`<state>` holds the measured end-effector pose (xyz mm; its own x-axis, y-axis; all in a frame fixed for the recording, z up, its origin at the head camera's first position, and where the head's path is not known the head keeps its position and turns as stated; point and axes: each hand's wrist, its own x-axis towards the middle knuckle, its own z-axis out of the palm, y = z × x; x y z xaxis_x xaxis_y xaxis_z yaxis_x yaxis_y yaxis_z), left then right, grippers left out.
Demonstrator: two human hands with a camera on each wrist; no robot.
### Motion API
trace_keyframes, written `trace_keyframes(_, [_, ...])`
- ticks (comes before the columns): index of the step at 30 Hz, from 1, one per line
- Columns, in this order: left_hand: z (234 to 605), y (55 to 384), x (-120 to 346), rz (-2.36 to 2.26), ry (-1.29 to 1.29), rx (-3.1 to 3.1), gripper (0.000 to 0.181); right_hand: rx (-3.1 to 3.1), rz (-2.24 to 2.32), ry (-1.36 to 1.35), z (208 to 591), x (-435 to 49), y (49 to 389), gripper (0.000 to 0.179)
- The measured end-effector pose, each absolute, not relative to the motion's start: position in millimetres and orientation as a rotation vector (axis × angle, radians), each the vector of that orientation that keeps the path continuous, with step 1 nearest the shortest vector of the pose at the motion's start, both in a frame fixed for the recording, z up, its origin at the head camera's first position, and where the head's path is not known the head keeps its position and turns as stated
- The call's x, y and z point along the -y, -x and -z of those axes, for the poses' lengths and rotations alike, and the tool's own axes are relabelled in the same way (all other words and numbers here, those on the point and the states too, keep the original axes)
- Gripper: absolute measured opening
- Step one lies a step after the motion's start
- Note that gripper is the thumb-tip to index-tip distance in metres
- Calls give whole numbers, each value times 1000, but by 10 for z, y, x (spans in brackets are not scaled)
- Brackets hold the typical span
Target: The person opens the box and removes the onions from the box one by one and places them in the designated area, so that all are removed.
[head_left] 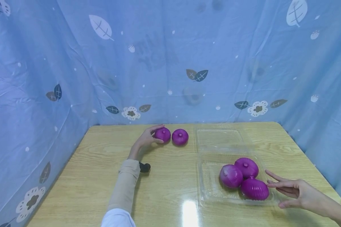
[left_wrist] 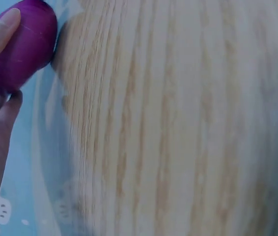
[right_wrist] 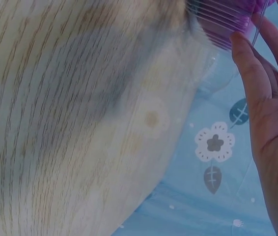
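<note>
At the back of the table, my left hand [head_left: 147, 137] holds a purple onion [head_left: 163, 135] between thumb and fingers. The left wrist view also shows this onion [left_wrist: 23, 46], with the thumb across its side. Right beside it sits another onion [head_left: 180, 137]. Three more onions [head_left: 246, 168] lie together in the near half of a clear plastic clamshell box [head_left: 208, 186], whose lid [head_left: 220, 138] is folded back flat. My right hand [head_left: 296, 192] is at the box's right edge, fingers extended and thumb apart. In the right wrist view, a fingertip is right at the box's ribbed wall [right_wrist: 220, 22].
The wooden table [head_left: 88, 176] reflects a bright light near its front. Blue curtains [head_left: 164, 63] with leaf and flower prints enclose the back and both sides. A black knob-like piece [head_left: 145, 167] shows beside my left wrist.
</note>
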<state>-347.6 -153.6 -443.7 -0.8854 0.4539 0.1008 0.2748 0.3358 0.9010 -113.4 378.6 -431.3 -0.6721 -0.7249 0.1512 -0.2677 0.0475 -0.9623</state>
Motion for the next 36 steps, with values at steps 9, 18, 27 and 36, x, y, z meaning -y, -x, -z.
trace_keyframes(9, [4448,3466,1557,-1694,-621,-2336,69,-1977,1656,1029,4329,-3790,1143,52])
trace_keyframes(18, [4432,3493,1568,-1655,-632,-2406,74,-1996,1652,1093,4344,-3793,1156,54])
trace_keyframes(27, [4429,3444,1608,-1612,-653,-2396,74,-1964,1667,1097,4351,-3792,1155,55])
trace_keyframes(36, [4468,3447,1654,-1635,-630,-2353,74,-1955,1665,1073,4335,-3792,1151,54])
